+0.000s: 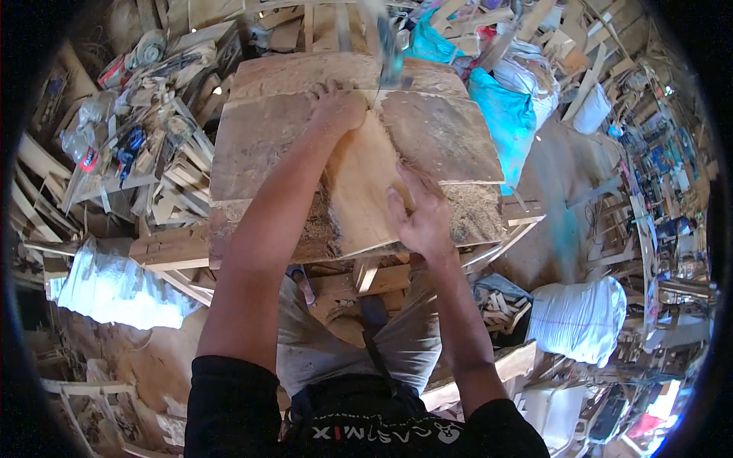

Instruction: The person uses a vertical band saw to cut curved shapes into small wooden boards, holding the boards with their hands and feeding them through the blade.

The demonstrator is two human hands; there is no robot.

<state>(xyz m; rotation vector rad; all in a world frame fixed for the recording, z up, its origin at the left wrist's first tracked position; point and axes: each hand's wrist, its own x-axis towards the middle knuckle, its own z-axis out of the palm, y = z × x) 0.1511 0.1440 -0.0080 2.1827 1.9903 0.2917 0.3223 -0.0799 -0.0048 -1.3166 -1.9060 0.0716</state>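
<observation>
A pale wooden board (365, 195) lies flat on a worn wooden worktable (259, 133), its far end narrowing toward a blurred upright blue-green machine part (392, 65). That part looks like the blade guide of a band saw; the blade itself is hard to make out. My left hand (340, 107) rests at the board's far left edge, close to the guide, with its fingers spread over the tabletop. Along the right edge of the board lies my right hand (422, 214), fingers stretched forward and thumb apart on the wood. Neither hand is wrapped round the board.
Sawdust (473, 217) covers parts of the tabletop. Piled wood offcuts (179, 179) crowd the left side, with a blue tool (131, 149) among them. Turquoise sacking (500, 114) stands against the table's right side. A full white sack (580, 320) sits on the floor at the right.
</observation>
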